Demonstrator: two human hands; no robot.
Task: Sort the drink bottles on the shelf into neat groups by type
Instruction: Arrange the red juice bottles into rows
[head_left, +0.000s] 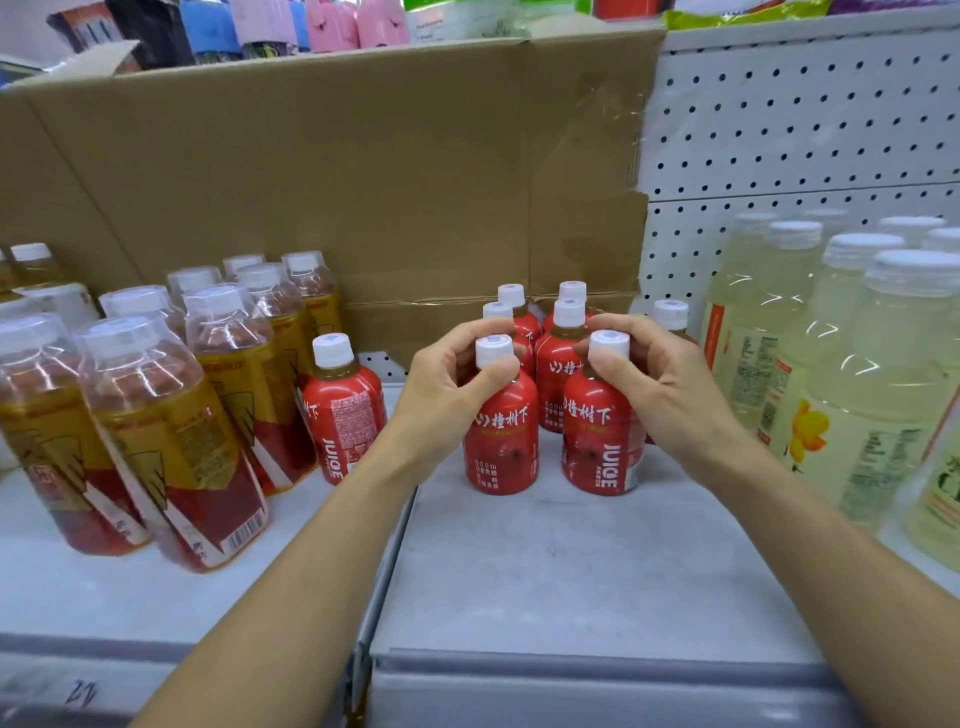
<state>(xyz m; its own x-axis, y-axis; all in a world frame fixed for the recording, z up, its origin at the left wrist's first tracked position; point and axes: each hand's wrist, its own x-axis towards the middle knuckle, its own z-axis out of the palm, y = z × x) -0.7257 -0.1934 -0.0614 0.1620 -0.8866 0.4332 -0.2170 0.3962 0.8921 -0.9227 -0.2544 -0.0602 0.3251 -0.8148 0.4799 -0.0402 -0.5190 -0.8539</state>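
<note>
Cardboard box (332, 182): stands at the back of the shelf (571, 571). Pale yellow bottles (857, 389): large, grouped at right. Amber bottles (171, 441): grouped at left. Red juice bottles (501, 441): small, clustered at centre in two rows. Left hand (457, 384) and right hand (660, 384): each curled round the neck of one front bottle. Stray red bottle (345, 415): just beside the amber group. Step, as judged: squaring the red rows. Next move: probably bringing the stray across, kept upright.

The small juice bottles (501, 431) are bright red with white caps and white lettering. On the left the bigger bottles (171, 431) have amber drink and gold-and-red labels. The tall bottles (857, 395) on the right are pale yellow, with a yellow flower print. Brown cardboard (337, 171), white pegboard (805, 130) dotted with dark holes, greyish-white shelf (571, 561).
</note>
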